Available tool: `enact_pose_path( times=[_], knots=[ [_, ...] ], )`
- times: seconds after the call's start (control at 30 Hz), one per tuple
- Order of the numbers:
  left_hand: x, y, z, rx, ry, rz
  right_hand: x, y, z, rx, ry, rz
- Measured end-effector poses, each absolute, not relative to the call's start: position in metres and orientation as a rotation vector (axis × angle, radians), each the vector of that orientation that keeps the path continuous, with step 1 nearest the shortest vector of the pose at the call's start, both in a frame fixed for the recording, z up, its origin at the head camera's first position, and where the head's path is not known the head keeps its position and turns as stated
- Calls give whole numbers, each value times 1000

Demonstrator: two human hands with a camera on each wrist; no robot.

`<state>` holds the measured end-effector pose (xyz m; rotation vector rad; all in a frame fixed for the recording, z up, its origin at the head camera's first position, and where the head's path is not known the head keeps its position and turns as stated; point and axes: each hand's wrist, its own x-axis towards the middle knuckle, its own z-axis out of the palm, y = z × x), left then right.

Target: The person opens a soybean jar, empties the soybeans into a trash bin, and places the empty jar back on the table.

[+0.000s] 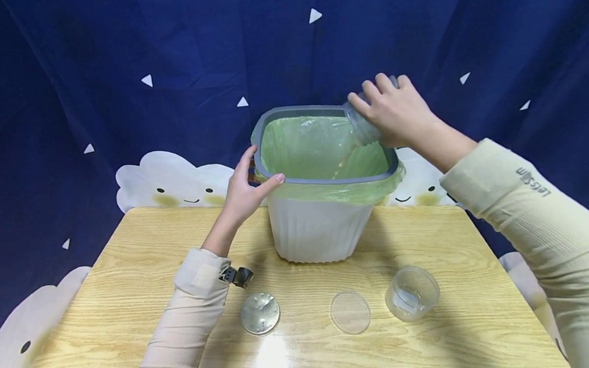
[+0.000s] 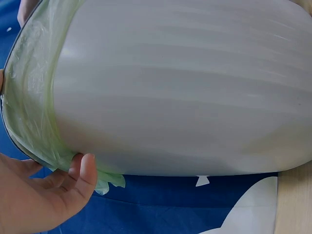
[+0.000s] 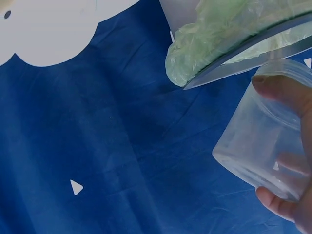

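A white trash bin point(image 1: 319, 228) with a grey rim and a green bag point(image 1: 296, 143) folded over it stands at the back of the table. My left hand point(image 1: 245, 194) grips the rim at its left side, thumb on top and fingers outside; the left wrist view shows those fingers point(image 2: 87, 175) against the bag's edge. My right hand point(image 1: 393, 111) holds a clear plastic jar point(image 3: 253, 131), tipped mouth-down over the bin's right side. A thin yellowish-brown stream point(image 1: 342, 163) falls from the jar into the bag. Inside the jar in the right wrist view, I see mostly bare clear walls.
On the wooden table point(image 1: 139, 268) in front of the bin lie a round silver lid point(image 1: 260, 314), a clear flat disc point(image 1: 350, 312) and an open clear tub point(image 1: 412, 293) with something whitish inside. A dark blue curtain point(image 1: 193, 52) with clouds and triangles hangs behind.
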<state>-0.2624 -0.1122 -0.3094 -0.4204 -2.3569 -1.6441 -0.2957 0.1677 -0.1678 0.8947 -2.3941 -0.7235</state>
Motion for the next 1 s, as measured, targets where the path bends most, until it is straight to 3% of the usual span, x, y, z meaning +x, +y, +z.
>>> enact_pose_path(
  times=[0.43,1.0],
  knots=[
    [-261,-112,-309,-426,-2347,-1642,-295,169,-168,929,-2342,-748],
    [-263,-113,-311,-412,-2346,-1648,-290,180,-163,641,-2500,-296]
  ],
)
